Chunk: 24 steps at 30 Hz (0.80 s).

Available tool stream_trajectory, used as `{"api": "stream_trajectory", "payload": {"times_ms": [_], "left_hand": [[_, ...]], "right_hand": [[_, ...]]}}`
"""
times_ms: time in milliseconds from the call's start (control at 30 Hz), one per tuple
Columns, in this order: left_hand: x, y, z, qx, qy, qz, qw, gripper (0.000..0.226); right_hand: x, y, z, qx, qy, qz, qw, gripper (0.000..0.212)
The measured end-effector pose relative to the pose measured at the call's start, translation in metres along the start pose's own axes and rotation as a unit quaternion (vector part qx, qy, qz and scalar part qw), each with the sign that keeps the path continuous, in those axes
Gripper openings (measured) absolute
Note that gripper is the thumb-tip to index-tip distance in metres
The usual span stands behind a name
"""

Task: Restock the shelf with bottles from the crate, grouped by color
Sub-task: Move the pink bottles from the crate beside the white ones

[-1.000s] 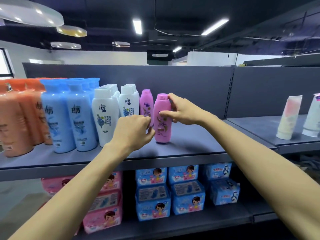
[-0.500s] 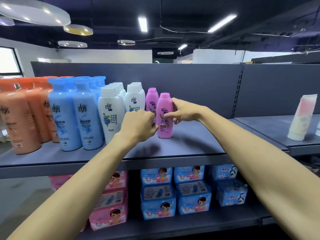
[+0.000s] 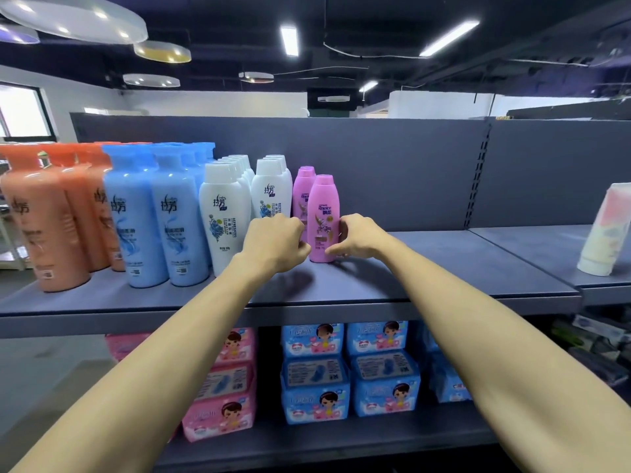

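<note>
Right hand (image 3: 358, 237) now lower on pink bottle (image 3: 322, 206), bare shelf (image 3: 430, 268) rightward

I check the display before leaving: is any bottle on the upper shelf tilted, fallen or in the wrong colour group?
Nothing stands out. The orange bottles, blue bottles, white bottles and pink bottles stand upright, each colour together. The tube at far right seems to lean, perhaps only from the wide lens.

Pink btl (image 3: 322, 213) upright on shelf (image 3: 444, 274)

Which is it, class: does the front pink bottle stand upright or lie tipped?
Upright: the front pink bottle stands on its base on the shelf, cap uppermost.
</note>
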<state>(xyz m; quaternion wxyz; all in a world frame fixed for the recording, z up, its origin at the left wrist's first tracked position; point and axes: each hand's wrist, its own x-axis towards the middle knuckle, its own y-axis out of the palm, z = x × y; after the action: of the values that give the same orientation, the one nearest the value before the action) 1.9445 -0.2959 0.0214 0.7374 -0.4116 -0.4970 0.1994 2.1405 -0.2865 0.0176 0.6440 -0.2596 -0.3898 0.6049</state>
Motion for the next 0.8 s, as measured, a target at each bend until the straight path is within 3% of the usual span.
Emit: {"api": "stream_trajectory", "payload": {"times_ms": [300, 800], "left_hand": [[-0.004, -0.003, 0.011, 0.006, -0.017, 0.023, 1.0, 0.017], [-0.004, -0.004, 0.012, -0.064, -0.049, 0.036, 0.996, 0.02]], "right_hand": [[0.021, 0.023, 0.007, 0.002, 0.024, -0.039, 0.999, 0.043], [0.053, 0.042, 0.007, 0.011, 0.048, -0.072, 0.996, 0.033]]}}
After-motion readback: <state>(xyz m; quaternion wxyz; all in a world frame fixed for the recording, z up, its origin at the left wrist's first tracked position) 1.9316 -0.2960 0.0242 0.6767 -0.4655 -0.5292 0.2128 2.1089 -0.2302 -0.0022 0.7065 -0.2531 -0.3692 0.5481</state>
